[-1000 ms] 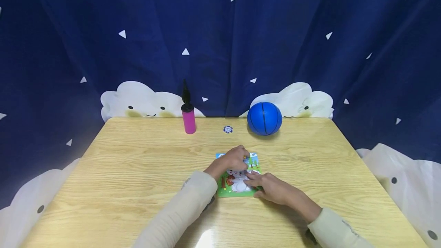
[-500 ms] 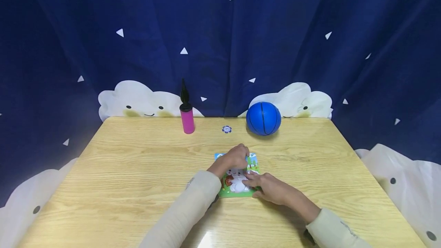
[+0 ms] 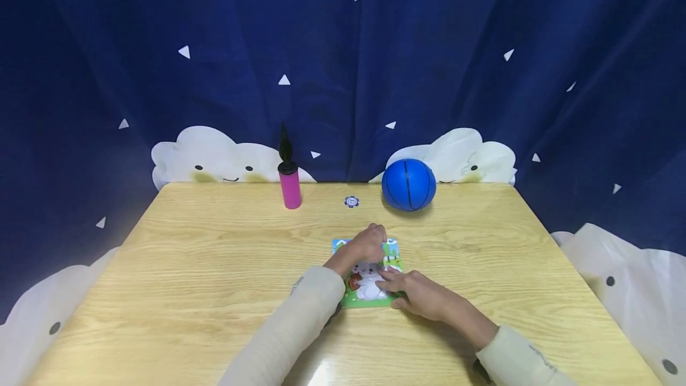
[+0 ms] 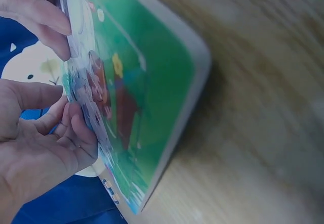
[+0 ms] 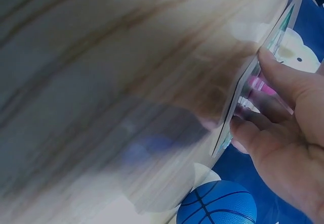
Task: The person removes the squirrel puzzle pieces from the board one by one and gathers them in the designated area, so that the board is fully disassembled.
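Plainly, the rabbit picture board lies flat on the wooden table. On its right side rests the right hand, fingers apart from the thumb. Over its far part the left hand curls; whether those fingertips pinch anything, I cannot tell. Beyond sits a blue ball.

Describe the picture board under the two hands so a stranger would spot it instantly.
On the wooden table, come nearer from the blue ball to the left hand and right hand. Beneath them lies the flat picture board. Unlike the ball, pink-and-black cylinder and round chip, it is four-sided, showing a white cartoon animal.
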The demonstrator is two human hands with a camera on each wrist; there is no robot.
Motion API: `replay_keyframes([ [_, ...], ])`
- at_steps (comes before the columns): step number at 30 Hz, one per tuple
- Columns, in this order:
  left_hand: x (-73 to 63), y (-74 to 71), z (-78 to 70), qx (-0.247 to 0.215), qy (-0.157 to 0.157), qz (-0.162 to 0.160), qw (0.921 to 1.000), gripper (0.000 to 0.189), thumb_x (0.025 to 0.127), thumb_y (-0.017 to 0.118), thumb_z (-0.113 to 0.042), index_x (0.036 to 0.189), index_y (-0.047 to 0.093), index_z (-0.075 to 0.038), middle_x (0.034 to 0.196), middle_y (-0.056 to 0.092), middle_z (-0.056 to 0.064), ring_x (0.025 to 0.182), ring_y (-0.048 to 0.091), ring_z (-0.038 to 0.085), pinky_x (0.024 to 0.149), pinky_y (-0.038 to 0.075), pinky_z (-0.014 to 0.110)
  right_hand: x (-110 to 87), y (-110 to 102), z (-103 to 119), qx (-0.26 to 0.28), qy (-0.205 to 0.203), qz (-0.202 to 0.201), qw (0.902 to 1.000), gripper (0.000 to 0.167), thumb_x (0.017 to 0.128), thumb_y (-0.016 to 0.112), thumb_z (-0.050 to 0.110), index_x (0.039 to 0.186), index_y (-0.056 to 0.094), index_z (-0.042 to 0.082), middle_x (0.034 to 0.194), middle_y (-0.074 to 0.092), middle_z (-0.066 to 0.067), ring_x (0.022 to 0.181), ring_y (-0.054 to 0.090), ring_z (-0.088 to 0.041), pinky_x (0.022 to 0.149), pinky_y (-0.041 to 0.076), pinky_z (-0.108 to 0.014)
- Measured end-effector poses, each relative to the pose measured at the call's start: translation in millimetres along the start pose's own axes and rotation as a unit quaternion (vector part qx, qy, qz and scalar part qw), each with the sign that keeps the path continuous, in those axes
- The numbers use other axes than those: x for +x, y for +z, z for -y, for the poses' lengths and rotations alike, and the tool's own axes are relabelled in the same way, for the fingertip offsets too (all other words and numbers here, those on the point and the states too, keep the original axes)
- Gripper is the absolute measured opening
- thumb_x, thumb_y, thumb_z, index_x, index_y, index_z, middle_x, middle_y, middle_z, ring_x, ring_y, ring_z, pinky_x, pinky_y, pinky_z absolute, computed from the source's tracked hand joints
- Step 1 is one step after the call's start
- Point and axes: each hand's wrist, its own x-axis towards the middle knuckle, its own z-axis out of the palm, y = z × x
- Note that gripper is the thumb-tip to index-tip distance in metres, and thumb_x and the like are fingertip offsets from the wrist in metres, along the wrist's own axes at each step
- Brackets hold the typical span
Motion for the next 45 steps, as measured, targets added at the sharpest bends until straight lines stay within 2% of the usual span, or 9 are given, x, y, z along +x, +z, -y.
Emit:
replay_keyframes([
  [3, -1.8, -0.5, -0.6, -0.011, 0.006, -0.008, 0.9999, 0.036, 0.085, 0.057, -0.006, 0.121, 0.054, -0.009, 0.119, 0.051, 0.004, 0.103, 0.054, 0.017, 0.094, 0.046, 0.028, -0.3, -1, 0, -0.006, -0.002, -0.002, 1.0, 0.049, 0.082, 0.07, 0.011, 0.128, 0.057, 0.002, 0.141, 0.046, -0.02, 0.129, 0.047, -0.035, 0.102, 0.04, -0.049],
  [9, -2.5, -1.7, -0.7, -0.038, 0.018, -0.039, 0.9984, 0.025, 0.098, 0.045, -0.015, 0.117, 0.062, -0.009, 0.119, 0.055, 0.005, 0.112, 0.054, 0.02, 0.099, 0.044, 0.033, -0.9, -2, -1, -0.007, -0.001, -0.003, 1.0, 0.048, 0.083, 0.07, 0.011, 0.128, 0.057, 0.002, 0.141, 0.046, -0.019, 0.128, 0.047, -0.034, 0.102, 0.041, -0.048],
  [16, -3.0, -3.0, 0.5, -0.019, 0.018, -0.068, 0.9973, 0.022, 0.099, 0.046, -0.017, 0.103, 0.066, -0.013, 0.107, 0.058, 0.0, 0.098, 0.056, 0.013, 0.089, 0.047, 0.028, -0.7, -1, 1, -0.004, 0.003, 0.006, 1.0, 0.049, 0.083, 0.069, 0.011, 0.13, 0.056, 0.003, 0.142, 0.045, -0.019, 0.129, 0.047, -0.034, 0.103, 0.041, -0.048],
  [22, -1.9, -3.6, -0.8, -0.021, 0.029, -0.119, 0.9922, 0.017, 0.098, 0.05, -0.014, 0.091, 0.066, -0.014, 0.09, 0.06, -0.004, 0.079, 0.052, 0.009, 0.072, 0.045, 0.023, -1.0, -2, 1, -0.008, 0.0, 0.003, 1.0, 0.05, 0.083, 0.07, 0.012, 0.129, 0.056, 0.002, 0.142, 0.045, -0.019, 0.129, 0.047, -0.033, 0.103, 0.041, -0.047],
  [25, -0.8, -4.3, -2.4, -0.019, 0.039, -0.137, 0.9896, 0.015, 0.095, 0.055, -0.013, 0.086, 0.066, -0.015, 0.084, 0.06, -0.005, 0.075, 0.052, 0.008, 0.068, 0.044, 0.022, -0.7, -2, 1, -0.015, -0.004, 0.003, 0.9999, 0.05, 0.083, 0.07, 0.013, 0.129, 0.056, 0.002, 0.142, 0.046, -0.019, 0.129, 0.048, -0.033, 0.102, 0.042, -0.046],
  [34, -2.9, -6.5, -1.4, -0.048, 0.04, -0.126, 0.9901, 0.014, 0.096, 0.053, -0.012, 0.086, 0.063, -0.014, 0.085, 0.059, -0.005, 0.073, 0.051, 0.007, 0.069, 0.044, 0.021, -1.1, -2, 2, -0.012, -0.001, 0.008, 0.9999, 0.049, 0.083, 0.069, 0.013, 0.129, 0.056, 0.002, 0.142, 0.045, -0.019, 0.129, 0.047, -0.034, 0.103, 0.041, -0.047],
  [40, -8.8, -18.5, -1.6, -0.073, 0.05, -0.134, 0.987, 0.014, 0.098, 0.05, -0.016, 0.088, 0.059, -0.013, 0.081, 0.055, -0.003, 0.071, 0.049, 0.008, 0.067, 0.041, 0.021, -1.7, -3, 3, -0.012, -0.005, 0.006, 0.9999, 0.049, 0.083, 0.069, 0.013, 0.129, 0.057, 0.001, 0.142, 0.045, -0.021, 0.128, 0.047, -0.035, 0.102, 0.041, -0.049],
  [45, -16.0, -30.4, 0.4, -0.098, 0.059, -0.129, 0.9851, 0.014, 0.099, 0.049, -0.016, 0.089, 0.057, -0.011, 0.081, 0.055, -0.001, 0.072, 0.051, 0.009, 0.067, 0.042, 0.022, -1.8, -4, 4, -0.007, 0.007, 0.014, 0.9998, 0.049, 0.084, 0.069, 0.013, 0.13, 0.056, 0.002, 0.143, 0.044, -0.019, 0.13, 0.046, -0.035, 0.104, 0.039, -0.049],
])
